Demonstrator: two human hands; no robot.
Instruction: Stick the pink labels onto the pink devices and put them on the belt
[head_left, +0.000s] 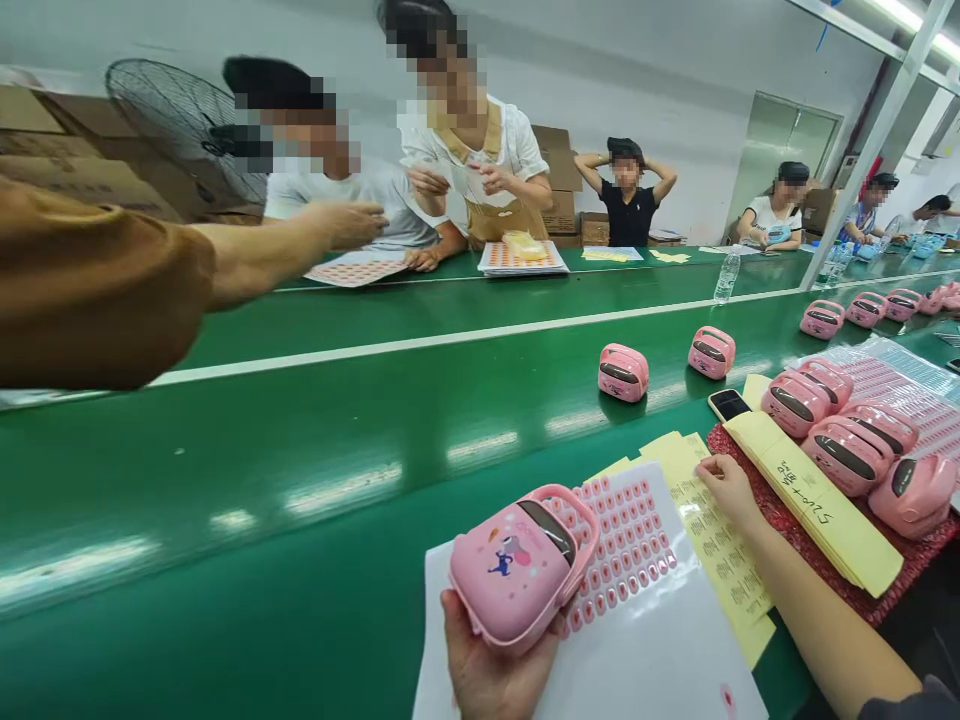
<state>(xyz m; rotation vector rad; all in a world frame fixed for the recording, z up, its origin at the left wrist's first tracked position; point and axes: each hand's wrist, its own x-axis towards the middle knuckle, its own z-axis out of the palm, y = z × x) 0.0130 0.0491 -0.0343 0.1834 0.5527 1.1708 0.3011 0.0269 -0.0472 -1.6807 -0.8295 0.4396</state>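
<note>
The left grip [487, 665] is closed under a pink handled plastic device [517, 570], holding it over the near edge of a white sheet [652, 640]. The device seems to hide most of the fingers, so their wrap is hard to judge. It has a rounded body, a dark glossy window, a looped handle and a small cartoon print on its face.

Its far side overlaps a sheet of pink oval stickers [630, 540]. To the right of those stickers, the open right grip [729, 492] rests on yellow printed slips [712, 540]. Just past that grip, a red mat [780, 530] carries a handwritten yellow folder [814, 500] and more pink devices [847, 450].

Ahead of the left grip, two pink devices [622, 372] stand apart on the green tabletop [300, 480], near a phone [729, 405]. The green surface stretches wide to the left, where a co-worker's brown-sleeved arm [262, 260] reaches across, well away from both grips.
</note>
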